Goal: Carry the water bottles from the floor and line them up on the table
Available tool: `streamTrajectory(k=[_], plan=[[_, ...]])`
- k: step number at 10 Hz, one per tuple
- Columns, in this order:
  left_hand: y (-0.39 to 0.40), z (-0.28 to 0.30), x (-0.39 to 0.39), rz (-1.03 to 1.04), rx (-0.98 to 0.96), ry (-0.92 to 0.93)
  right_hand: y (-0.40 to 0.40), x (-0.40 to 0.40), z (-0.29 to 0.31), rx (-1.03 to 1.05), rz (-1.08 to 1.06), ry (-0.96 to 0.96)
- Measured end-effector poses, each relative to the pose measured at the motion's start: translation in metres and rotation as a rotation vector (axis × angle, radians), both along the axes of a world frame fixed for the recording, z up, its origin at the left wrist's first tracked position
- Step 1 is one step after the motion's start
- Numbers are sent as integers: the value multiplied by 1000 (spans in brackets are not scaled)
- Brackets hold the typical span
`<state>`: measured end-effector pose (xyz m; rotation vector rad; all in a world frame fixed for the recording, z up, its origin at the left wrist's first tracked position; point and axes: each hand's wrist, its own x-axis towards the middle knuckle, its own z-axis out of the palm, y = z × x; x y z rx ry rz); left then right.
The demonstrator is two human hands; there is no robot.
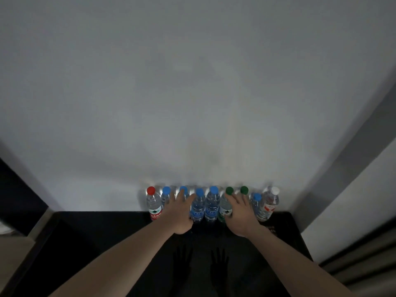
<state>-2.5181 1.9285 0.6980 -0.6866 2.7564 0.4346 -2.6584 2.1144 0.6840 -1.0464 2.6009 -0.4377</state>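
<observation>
Water bottles [212,205] are standing upright in a row along the far edge of the dark counter [120,236], against the pale wall [192,93]. Left hand [179,213] is reaching into the row with its fingers [182,195] lying straight and relaxed over the third bottle from the left, a blue-capped one [183,189]; whether they are gripping it I cannot tell. Right hand [239,213] is stretching its fingers [234,198] loosely spread between the two green-capped bottles [229,190], holding nothing that shows. Outward, a red-capped bottle [153,205] is ending the row on the left, a white-capped bottle [271,202] on the right. Both bare forearms are stretching across the counter.
</observation>
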Motion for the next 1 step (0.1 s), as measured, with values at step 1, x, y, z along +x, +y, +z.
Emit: streamTrajectory(k=[1], plan=[[-1,10,34,-35,22,130,12,23,9,-74,3,-28]])
